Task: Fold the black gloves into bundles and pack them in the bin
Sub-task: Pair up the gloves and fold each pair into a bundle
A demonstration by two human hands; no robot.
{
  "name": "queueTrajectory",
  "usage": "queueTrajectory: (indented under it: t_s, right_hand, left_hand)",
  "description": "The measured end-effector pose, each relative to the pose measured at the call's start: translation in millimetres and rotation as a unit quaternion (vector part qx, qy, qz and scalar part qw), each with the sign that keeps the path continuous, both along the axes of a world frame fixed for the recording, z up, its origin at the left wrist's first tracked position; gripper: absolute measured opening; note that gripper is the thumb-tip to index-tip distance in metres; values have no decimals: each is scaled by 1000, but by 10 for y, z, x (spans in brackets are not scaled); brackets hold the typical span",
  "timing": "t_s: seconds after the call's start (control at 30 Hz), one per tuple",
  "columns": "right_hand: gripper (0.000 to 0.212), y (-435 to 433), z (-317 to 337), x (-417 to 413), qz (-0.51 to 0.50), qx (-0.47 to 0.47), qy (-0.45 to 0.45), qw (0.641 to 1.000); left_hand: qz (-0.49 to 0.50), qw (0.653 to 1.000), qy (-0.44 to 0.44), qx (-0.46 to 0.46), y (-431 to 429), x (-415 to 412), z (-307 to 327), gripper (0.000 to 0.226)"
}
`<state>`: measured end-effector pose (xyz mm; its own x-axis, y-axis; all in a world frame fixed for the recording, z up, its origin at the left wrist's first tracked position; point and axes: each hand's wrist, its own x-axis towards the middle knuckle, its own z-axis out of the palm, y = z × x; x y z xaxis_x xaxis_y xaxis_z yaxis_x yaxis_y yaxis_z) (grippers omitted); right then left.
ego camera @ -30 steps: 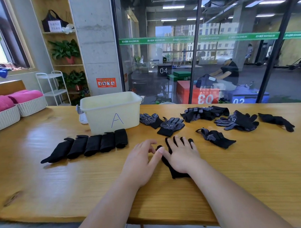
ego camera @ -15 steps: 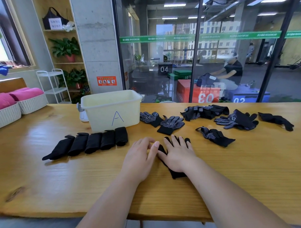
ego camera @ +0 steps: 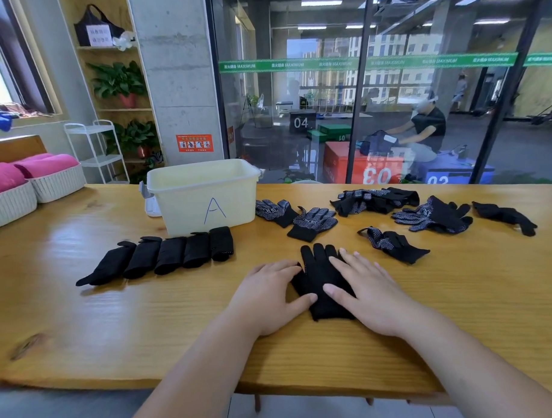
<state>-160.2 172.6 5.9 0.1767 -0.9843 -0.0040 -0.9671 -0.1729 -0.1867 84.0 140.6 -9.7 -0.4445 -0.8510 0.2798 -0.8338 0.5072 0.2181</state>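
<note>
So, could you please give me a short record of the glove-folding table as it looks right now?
Glove in work: black glove lying flat on the wooden table, cuff toward the person
Left hand: open, touching the glove's left edge
Right hand: open, flat on the glove's right side
Bin: cream, marked A; inside hidden
Folded bundles: five in a row on the table, before the bin
Loose gloves: scattered right of the bin

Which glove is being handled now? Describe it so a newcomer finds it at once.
Start at the pale yellow plastic bin marked A on the long wooden table. Nearer the viewer, to its right, lies a flat black fabric glove, fingers pointing away. It alone has the left hand and right hand resting flat on its edges.
</note>
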Motion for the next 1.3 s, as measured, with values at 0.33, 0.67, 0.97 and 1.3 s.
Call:
queueTrajectory:
  t_s: [0.33, 0.67, 0.97, 1.3]
  right_hand:
    - [39, 275, -19, -192, 49, -139, -200, 969]
    - [29, 288, -14, -248, 101, -108, -205, 967]
    - [26, 271, -47, -187, 118, -177, -114, 970]
    - [17, 281, -62, -140, 101, -192, -143, 966]
  left_hand:
    - [37, 988, 138, -61, 62, 83, 74, 58]
    - [-135, 981, 136, 5, 110, 54, 91, 36]
    - [-153, 978, 137, -33, 163, 20, 87, 19]
    - [-149, 981, 99, -80, 172, -45, 75, 24]
